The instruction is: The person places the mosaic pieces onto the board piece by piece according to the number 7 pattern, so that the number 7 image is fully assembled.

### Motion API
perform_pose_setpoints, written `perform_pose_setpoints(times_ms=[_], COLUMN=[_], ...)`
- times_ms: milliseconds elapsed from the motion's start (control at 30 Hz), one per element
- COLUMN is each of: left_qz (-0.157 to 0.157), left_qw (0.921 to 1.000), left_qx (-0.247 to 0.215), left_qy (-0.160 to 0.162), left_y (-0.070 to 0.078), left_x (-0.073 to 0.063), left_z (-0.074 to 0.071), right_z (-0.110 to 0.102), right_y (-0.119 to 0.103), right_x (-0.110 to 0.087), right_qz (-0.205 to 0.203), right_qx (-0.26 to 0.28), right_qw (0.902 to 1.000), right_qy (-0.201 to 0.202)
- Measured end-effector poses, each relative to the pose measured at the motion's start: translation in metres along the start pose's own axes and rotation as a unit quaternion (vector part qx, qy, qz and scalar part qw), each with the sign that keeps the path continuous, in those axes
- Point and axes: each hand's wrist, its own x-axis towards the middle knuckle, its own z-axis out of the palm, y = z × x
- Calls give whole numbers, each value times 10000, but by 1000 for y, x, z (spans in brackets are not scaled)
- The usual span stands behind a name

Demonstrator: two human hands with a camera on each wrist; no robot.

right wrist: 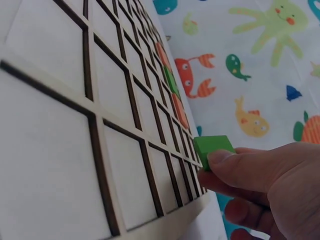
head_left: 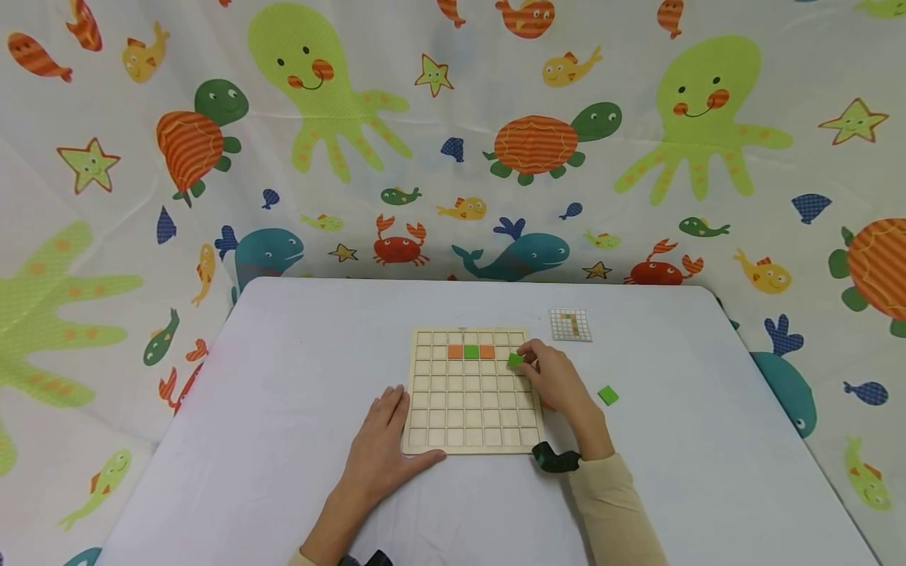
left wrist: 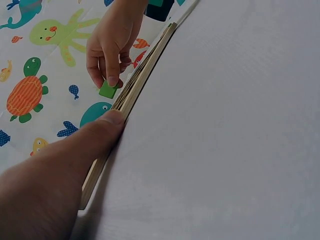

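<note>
A wooden grid board (head_left: pixel 453 397) lies on the table. Orange tile (head_left: pixel 455 351), green tile (head_left: pixel 471 351) and another orange tile (head_left: pixel 487 351) sit side by side in its second row from the far edge. My right hand (head_left: pixel 555 379) pinches a green square tile (right wrist: pixel 214 145) between thumb and fingers, over the board's right side near that row. At the near left corner, my left hand (head_left: pixel 382 448) rests with straight fingers along the left edge. Its thumb (left wrist: pixel 112 120) lies against the near edge, as the left wrist view shows.
A small pattern card (head_left: pixel 569 325) with a coloured grid lies beyond the board's far right corner. One loose green tile (head_left: pixel 608 395) is right of my right forearm. Something orange (head_left: pixel 548 406) shows partly under that hand. A sea-animal cloth (head_left: pixel 453 157) hangs behind the white table (head_left: pixel 297 377).
</note>
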Motion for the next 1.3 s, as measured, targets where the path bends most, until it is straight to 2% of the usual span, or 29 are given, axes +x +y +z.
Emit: perform_pose_setpoints(times_ms=[333, 533, 900, 1300], left_qz=[-15, -28, -6, -37], left_qw=[10000, 10000, 10000, 9999], left_qx=[2, 26, 47, 76], left_qy=[-45, -69, -25, -72], left_y=[0, 1, 1, 0], left_x=[0, 0, 1, 1], left_z=[0, 0, 0, 1], right_z=[11, 18, 28, 35], right_y=[-8, -13, -18, -19], right_x=[3, 4, 3, 5], right_qz=[-218, -165, -417, -605], right_qx=[-34, -12, -58, -172], right_qw=[9998, 9998, 9991, 9980], right_qy=[-3, -79, 98, 117])
